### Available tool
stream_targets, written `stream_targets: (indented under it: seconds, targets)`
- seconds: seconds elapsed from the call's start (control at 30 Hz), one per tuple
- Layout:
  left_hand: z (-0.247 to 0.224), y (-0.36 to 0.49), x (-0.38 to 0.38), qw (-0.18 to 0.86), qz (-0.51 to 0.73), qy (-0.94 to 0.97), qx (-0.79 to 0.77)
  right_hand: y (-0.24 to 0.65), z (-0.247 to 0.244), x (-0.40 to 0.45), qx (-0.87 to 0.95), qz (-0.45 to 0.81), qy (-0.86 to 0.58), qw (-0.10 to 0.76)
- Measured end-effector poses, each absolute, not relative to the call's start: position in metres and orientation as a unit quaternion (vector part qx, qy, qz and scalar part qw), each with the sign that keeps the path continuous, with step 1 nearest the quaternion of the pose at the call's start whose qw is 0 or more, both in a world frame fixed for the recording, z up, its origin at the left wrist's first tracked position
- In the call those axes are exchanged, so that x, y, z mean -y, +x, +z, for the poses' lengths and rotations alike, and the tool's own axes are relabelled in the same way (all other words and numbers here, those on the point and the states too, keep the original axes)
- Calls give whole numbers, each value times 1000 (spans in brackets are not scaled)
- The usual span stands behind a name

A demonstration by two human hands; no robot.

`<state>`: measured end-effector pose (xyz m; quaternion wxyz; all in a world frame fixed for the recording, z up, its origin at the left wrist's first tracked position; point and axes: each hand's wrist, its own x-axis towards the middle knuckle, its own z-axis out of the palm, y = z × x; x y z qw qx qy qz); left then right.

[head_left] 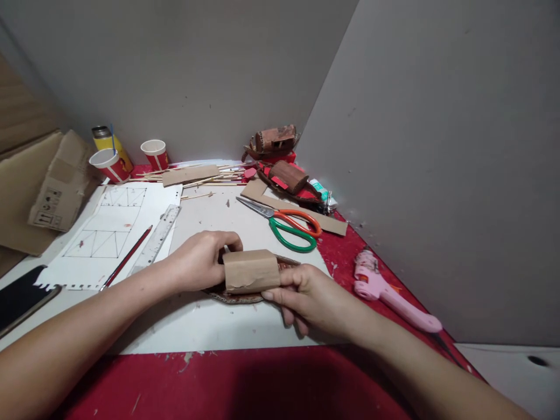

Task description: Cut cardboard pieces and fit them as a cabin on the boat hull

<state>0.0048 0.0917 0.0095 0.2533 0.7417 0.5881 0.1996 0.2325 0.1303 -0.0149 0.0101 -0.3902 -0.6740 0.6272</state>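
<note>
A small cardboard boat (238, 298) with a curved tan cardboard cover (251, 273) over its middle is held low over the white board. My left hand (205, 259) is closed round the boat's left end, its fingertips partly hidden behind the cover. At the right end, my right hand (306, 294) pinches the boat's rim and the cover's edge between thumb and fingers. Scissors (284, 224) with orange and green handles lie just beyond the boat.
Two finished boats (286, 178) stand at the back, near sticks (227, 175) and paper cups (154, 154). A pink glue gun (394, 297) lies right. Drawing paper (105, 221), a pencil (126, 256), a ruler (156, 238) and a phone (20, 297) are left.
</note>
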Motion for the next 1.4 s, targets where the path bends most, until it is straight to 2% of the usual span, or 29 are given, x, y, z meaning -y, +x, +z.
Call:
stream_targets:
  seconds: [0.23,0.4,0.53,1.07,1.4]
  targets:
    - [3,7,-92,228,212,753,-580,236,-3,-134,665,636,-392,0]
    - [3,7,-92,223,208,757,-577,237,6,-135,628,660,-407,71]
    - [6,8,-92,230,204,752,-583,235,4,-134,629,660,-402,89]
    - [9,8,-91,198,155,764,-594,234,3,-136,632,664,-393,72]
    - [9,8,-93,238,194,740,-598,236,0,-139,628,669,-392,67]
